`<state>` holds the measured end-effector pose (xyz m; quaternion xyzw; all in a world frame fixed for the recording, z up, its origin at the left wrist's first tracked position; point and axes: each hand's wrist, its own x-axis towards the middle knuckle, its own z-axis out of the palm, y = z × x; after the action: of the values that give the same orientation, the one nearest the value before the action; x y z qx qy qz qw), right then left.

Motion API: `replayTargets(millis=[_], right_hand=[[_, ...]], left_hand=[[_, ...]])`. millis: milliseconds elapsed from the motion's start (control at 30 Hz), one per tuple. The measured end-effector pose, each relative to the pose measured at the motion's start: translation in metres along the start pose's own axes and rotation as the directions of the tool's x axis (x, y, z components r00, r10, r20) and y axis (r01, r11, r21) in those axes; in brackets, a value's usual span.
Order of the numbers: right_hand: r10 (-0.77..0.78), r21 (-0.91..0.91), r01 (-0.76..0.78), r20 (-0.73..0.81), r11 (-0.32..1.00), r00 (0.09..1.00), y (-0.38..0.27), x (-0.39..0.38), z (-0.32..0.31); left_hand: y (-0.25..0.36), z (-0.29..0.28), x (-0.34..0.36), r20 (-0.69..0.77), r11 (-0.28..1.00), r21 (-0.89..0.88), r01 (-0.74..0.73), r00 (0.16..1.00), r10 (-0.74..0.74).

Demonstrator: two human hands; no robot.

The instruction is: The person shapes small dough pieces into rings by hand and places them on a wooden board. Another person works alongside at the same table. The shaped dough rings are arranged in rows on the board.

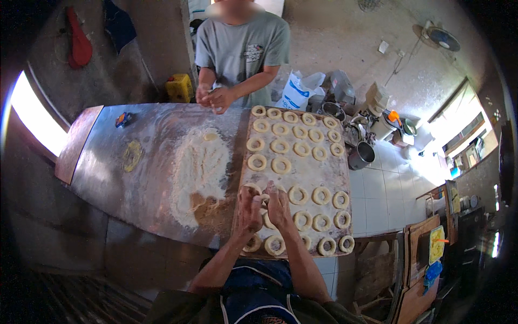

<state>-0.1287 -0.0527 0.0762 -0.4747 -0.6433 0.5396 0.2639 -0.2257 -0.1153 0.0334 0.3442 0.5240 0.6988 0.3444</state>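
Note:
Over the near part of a floured wooden board, my left hand and my right hand are close together. Both are closed on one small ring of pale dough between their fingertips. The fingers hide part of it. Rows of raw dough rings lie on the board around my hands, such as one dough ring just right of my right hand and another dough ring nearer to me. Some rings beneath my hands and forearms are partly covered.
Left of the board, a heap of flour spreads over the metal-topped table. A flattened dough scrap lies farther left. Across the table stands a co-worker with both hands together. A metal pot and a white sack stand beyond the board.

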Motion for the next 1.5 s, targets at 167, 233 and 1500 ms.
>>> replayTargets(millis=[167,233,1500], right_hand=[[0.019,0.298,0.032,-0.167,0.954,0.986,0.021,-0.018,-0.039],[-0.154,0.156,0.178,-0.157,0.972,0.976,0.066,0.001,-0.054],[-0.214,-0.111,0.192,-0.231,0.975,0.949,0.078,0.007,-0.186]], left_hand=[[0.013,0.059,0.005,0.075,0.957,-0.213,0.198,0.980,-0.187],[0.002,0.075,0.002,0.096,0.999,0.045,0.029,0.995,-0.033],[-0.079,0.192,0.017,0.212,0.953,0.254,-0.167,0.971,0.114]])
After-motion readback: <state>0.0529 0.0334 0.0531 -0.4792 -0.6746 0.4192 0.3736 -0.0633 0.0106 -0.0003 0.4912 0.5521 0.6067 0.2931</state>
